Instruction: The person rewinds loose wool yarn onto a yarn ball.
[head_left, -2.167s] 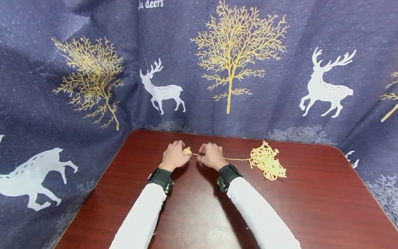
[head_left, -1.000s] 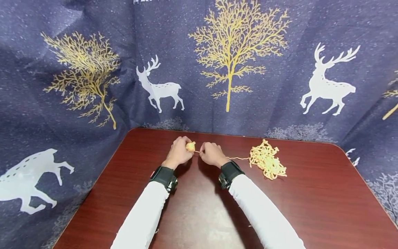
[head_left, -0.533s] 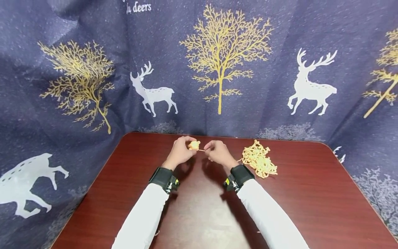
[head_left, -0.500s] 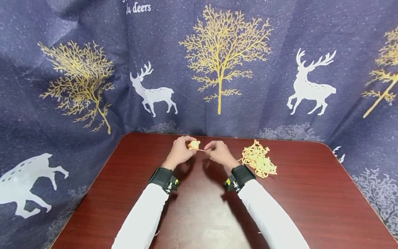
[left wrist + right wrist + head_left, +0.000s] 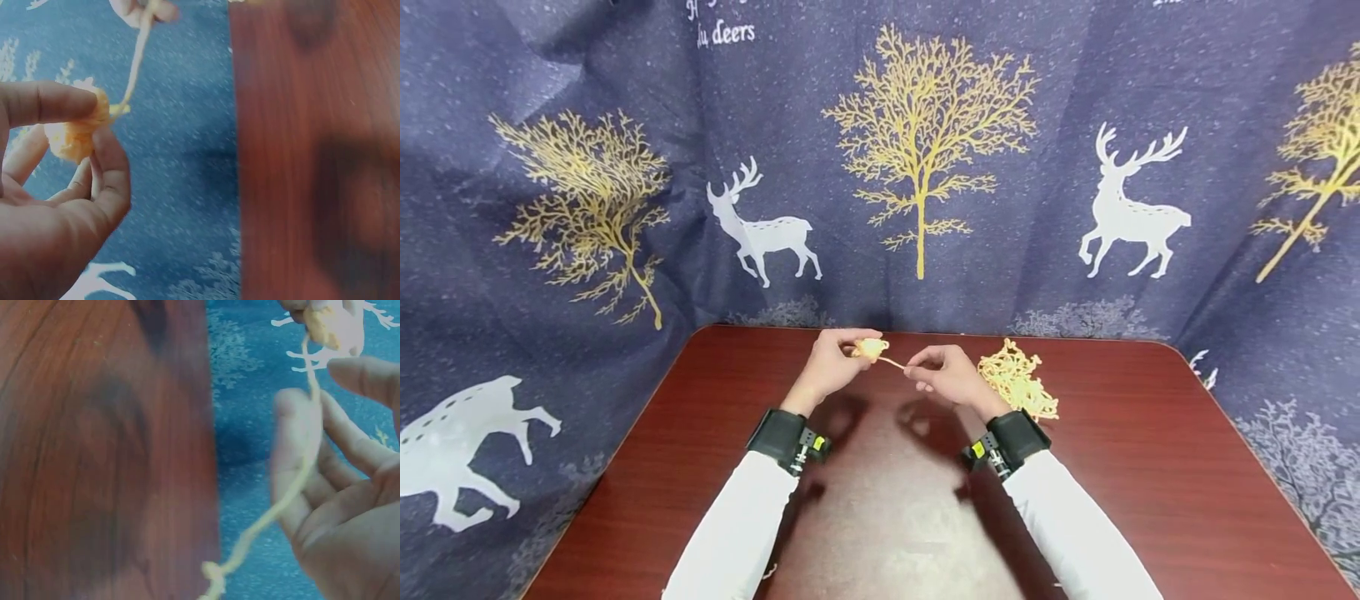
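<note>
My left hand (image 5: 833, 362) pinches a small ball of pale yellow yarn (image 5: 870, 348) above the far part of the table. In the left wrist view, fingers and thumb hold the wound yarn ball (image 5: 78, 131) from two sides. A single strand (image 5: 892, 363) runs from the ball to my right hand (image 5: 953, 373), whose thumb and fingers curl loosely about it. In the right wrist view the strand (image 5: 250, 536) crosses the blurred fingers and trails down toward the table. A loose heap of the same yarn (image 5: 1018, 383) lies just beyond the right wrist, partly covered by it.
The reddish-brown table (image 5: 1150, 467) has rounded far corners. Behind it hangs a dark blue cloth (image 5: 985, 275) printed with deer and trees. Dark camera bands (image 5: 778, 435) sit on both wrists. A small white scrap (image 5: 769, 572) lies near the left sleeve.
Both hands have risen off the table and drawn apart, the right one moving right and toward the heap. The ball has tilted, and more strand shows between the hands. The head view has shifted slightly.
</note>
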Tool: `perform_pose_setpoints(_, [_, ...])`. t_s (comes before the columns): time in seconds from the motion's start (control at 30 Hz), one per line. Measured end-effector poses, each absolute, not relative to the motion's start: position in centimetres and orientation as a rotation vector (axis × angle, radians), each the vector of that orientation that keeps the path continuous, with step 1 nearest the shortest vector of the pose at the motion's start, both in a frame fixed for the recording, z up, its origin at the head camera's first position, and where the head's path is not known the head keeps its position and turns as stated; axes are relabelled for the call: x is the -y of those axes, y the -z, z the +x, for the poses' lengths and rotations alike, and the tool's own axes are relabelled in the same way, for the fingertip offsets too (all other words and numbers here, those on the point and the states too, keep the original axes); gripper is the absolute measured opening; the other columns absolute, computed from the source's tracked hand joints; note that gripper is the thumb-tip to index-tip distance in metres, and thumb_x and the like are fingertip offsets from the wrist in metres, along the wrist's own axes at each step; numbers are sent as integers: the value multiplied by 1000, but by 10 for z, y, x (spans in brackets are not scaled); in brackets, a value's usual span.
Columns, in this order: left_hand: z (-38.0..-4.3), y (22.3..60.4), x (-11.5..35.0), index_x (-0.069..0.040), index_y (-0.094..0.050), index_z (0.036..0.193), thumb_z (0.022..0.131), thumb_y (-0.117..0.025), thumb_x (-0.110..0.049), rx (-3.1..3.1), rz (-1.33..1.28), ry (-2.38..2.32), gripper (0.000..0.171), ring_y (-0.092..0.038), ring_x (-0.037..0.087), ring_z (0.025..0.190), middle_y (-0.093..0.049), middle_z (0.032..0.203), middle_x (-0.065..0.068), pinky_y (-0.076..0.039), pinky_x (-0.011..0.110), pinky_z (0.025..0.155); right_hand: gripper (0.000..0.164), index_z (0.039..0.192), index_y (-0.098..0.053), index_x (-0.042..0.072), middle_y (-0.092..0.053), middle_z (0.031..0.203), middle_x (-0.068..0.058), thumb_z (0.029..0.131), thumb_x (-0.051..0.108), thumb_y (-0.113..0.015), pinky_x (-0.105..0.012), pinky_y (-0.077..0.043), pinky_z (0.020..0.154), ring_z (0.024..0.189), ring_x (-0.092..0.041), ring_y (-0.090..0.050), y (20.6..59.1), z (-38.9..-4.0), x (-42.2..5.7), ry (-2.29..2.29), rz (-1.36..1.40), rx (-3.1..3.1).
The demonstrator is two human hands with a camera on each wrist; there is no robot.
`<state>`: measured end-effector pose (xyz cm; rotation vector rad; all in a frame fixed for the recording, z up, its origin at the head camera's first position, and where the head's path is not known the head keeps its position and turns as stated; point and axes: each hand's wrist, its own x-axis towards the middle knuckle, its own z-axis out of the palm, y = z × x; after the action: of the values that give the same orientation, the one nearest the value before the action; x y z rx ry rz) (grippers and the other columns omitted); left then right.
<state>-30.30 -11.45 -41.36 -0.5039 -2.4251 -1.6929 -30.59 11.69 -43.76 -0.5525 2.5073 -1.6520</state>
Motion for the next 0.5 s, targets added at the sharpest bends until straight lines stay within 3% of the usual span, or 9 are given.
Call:
perform_pose_setpoints(0.13, [-296, 404, 106, -1, -75, 115, 74, -69, 16, 2446, -583, 1656, 46, -64, 15, 79, -75, 104, 13, -53, 20, 67, 22, 106, -73, 4, -75, 102, -11, 89, 18, -78, -33, -59, 82, 95, -26, -71, 432, -300, -118, 1624, -602, -2599])
perform_pose_setpoints(0.23, [-292, 398, 100, -1, -75, 117, 75, -67, 15, 2478, -652, 1614, 45, -65, 16, 78, -75, 103, 12, -53, 21, 67, 27, 110, -73, 4, -74, 109, -13, 89, 19, -79, -35, -58, 88, 100, -27, -70, 426, -294, -117, 1741, -620, -2577])
perform_pose_setpoints(0.5, [-288, 391, 89, -5, -73, 122, 77, -69, 12, 2505, -809, 1470, 48, -67, 17, 80, -74, 108, 13, -57, 27, 70, 23, 108, -74, -4, -75, 100, -17, 92, 11, -76, -23, -58, 71, 81, -16, -69, 417, -288, -116, 1941, -652, -2509])
